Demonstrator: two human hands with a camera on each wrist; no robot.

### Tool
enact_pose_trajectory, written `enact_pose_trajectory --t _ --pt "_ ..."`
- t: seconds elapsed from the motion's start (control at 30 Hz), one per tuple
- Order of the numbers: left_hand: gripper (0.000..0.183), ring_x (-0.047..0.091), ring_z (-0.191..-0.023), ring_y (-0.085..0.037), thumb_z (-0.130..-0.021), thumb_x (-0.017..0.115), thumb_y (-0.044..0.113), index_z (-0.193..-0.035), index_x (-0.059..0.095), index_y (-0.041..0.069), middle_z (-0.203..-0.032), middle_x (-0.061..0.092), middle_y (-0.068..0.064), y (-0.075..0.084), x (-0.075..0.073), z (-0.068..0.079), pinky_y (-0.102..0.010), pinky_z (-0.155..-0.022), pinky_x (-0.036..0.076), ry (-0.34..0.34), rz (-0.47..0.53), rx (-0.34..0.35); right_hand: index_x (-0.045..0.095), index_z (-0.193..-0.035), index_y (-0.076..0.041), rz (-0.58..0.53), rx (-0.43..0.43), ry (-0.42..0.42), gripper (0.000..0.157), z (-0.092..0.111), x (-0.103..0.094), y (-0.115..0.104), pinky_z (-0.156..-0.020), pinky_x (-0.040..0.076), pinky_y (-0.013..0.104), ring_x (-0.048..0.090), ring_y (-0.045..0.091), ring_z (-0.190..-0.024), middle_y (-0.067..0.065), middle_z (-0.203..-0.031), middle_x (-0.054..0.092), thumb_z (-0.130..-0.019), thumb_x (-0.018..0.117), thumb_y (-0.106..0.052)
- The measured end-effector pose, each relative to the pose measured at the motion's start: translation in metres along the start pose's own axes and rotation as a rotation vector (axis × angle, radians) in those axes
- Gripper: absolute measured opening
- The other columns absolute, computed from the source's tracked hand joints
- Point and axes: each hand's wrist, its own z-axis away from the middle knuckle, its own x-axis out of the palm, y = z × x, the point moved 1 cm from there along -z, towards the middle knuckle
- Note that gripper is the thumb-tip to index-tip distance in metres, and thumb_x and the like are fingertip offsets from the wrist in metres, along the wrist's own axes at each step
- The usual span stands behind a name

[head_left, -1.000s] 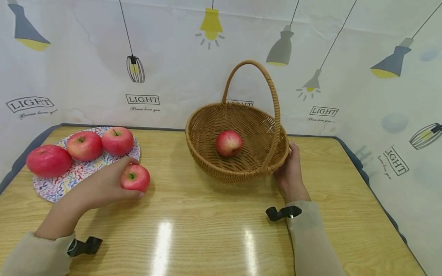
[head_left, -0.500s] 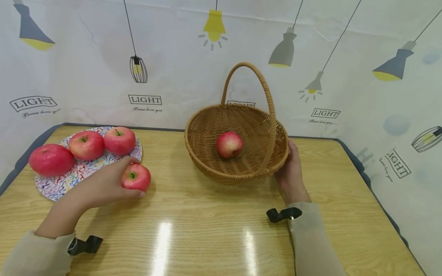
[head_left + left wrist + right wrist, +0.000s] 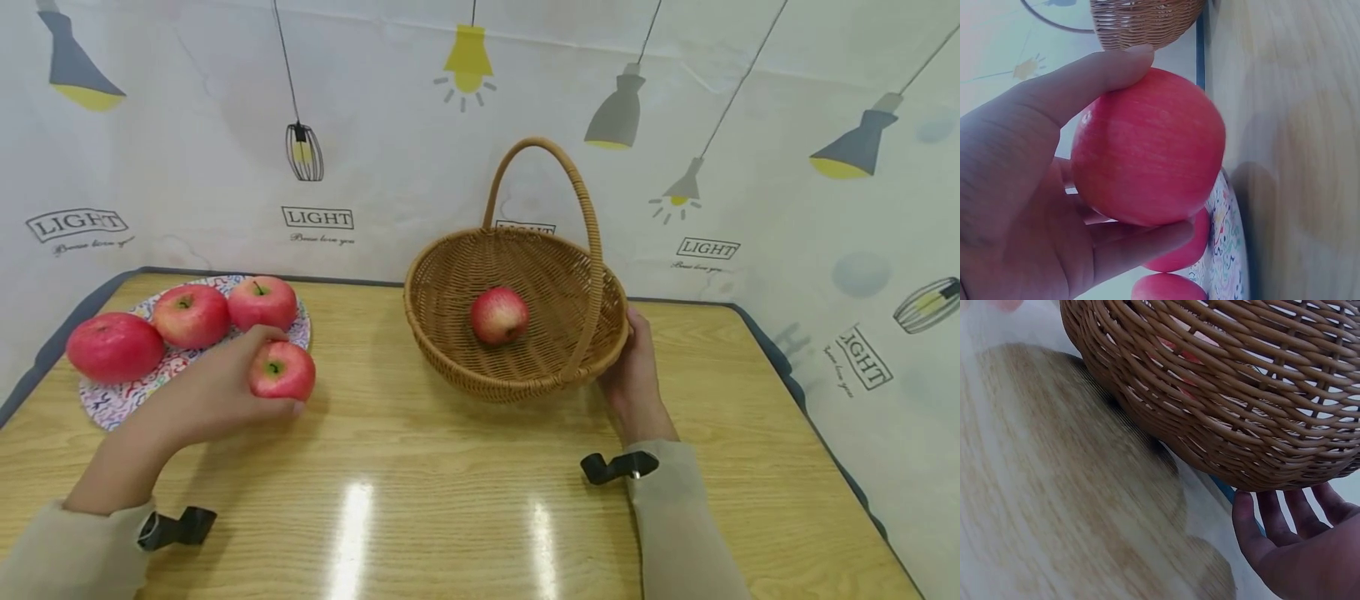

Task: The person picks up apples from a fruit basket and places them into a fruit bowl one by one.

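Observation:
In the head view my left hand (image 3: 213, 387) holds a red apple (image 3: 283, 372) by its sides, thumb in front and fingers behind, over the right front edge of the patterned plate (image 3: 112, 407). The left wrist view shows the same apple (image 3: 1150, 150) between thumb and fingers. To the right stands a wicker basket (image 3: 457, 367) with a tall arched handle and one apple (image 3: 499, 316) inside. My right hand (image 3: 633, 379) is against the basket's right outer wall. Its fairly straight fingers touch the wicker with their tips in the right wrist view; the thumb cannot be made out.
Three more apples, a left one (image 3: 115, 347), a middle one (image 3: 191, 316) and a right one (image 3: 262, 303), rest on the plate. The wooden table (image 3: 450, 500) ends at a pale curtain (image 3: 390, 150) printed with lamps, behind the basket.
My left hand has moved slightly back and left with the apple in its grip. The right hand stays at the basket. The whole head view has shifted a little.

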Motion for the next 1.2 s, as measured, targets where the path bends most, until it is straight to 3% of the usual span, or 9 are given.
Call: enact_pose_trajectory --t 0.4,0.7,0.97,1.2 --pt "0.086 0.064 -0.103 -0.029 -0.075 0.086 0.050 -0.136 0.042 0.007 -0.116 0.064 -0.013 -0.006 -0.002 -0.001 -0.055 -0.086 0.057 0.063 0.002 -0.023 0.041 -0.152 -0.026 0.035 0.013 -0.003 0.065 0.003 0.000 -0.002 -0.129 0.012 0.040 0.027 0.018 -0.152 0.000 -0.164 0.031 -0.097 0.042 -0.060" --pt "0.089 0.061 -0.109 -0.036 -0.076 0.086 0.046 -0.140 0.039 0.006 -0.123 0.060 -0.017 -0.010 0.001 -0.003 -0.058 -0.085 0.058 0.100 0.033 -0.068 0.040 -0.153 -0.026 0.032 0.024 -0.008 0.066 0.003 0.002 -0.002 -0.129 0.014 0.040 0.026 0.020 -0.153 0.001 -0.165 0.030 -0.097 0.042 -0.060" --pt "0.081 0.062 -0.104 -0.034 -0.077 0.086 0.039 -0.135 0.042 0.004 -0.118 0.062 -0.016 -0.013 0.003 -0.004 -0.056 -0.084 0.058 0.160 0.051 -0.057 0.046 -0.147 -0.026 0.042 0.012 -0.010 0.060 0.003 0.002 -0.003 -0.128 0.015 0.041 0.029 0.019 -0.151 0.003 -0.165 0.031 -0.097 0.042 -0.059" --pt "0.080 0.063 -0.102 -0.034 -0.077 0.086 0.039 -0.133 0.043 0.004 -0.116 0.063 -0.016 -0.016 0.005 -0.007 -0.056 -0.083 0.059 0.158 0.044 -0.059 0.049 -0.143 -0.027 0.040 0.010 -0.011 0.055 0.003 0.001 -0.003 -0.127 0.016 0.041 0.030 0.019 -0.150 0.000 -0.162 0.034 -0.098 0.042 -0.058"
